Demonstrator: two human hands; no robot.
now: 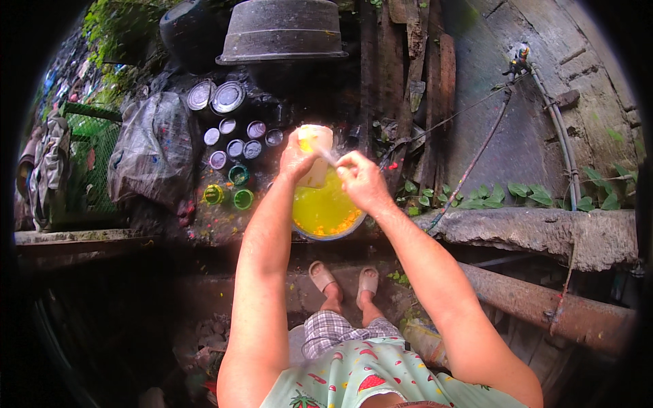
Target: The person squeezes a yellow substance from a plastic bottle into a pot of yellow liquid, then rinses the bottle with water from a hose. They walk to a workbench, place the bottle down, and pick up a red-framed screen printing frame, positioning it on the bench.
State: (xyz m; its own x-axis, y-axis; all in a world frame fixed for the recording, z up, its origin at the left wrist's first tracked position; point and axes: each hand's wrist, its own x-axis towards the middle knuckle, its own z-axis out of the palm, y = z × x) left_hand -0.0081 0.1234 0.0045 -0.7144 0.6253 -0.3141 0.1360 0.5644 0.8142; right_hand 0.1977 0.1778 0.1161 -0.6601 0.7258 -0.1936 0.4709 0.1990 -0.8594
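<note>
My left hand (296, 162) is closed on a pale cream container (311, 178), tilted, with yellow smears on it. In my right hand (364, 183) is a thin, light-coloured tool (328, 156). Its end reaches to the container; motion blurs it, so I cannot tell whether it is a brush or a scraper. Below both hands stands a round basin (317, 236) of yellow liquid, with orange-yellow bits gathered along its near side.
Left of the basin are several lidded cans (228, 97) and small jars (243, 198), some green and yellow. A dark tub (282, 30) lies upside down behind. Plastic sheeting (146, 146) and a green mesh crate (92, 163) stand left; planks (408, 88), a hose (476, 153) and a concrete ledge (537, 231) right.
</note>
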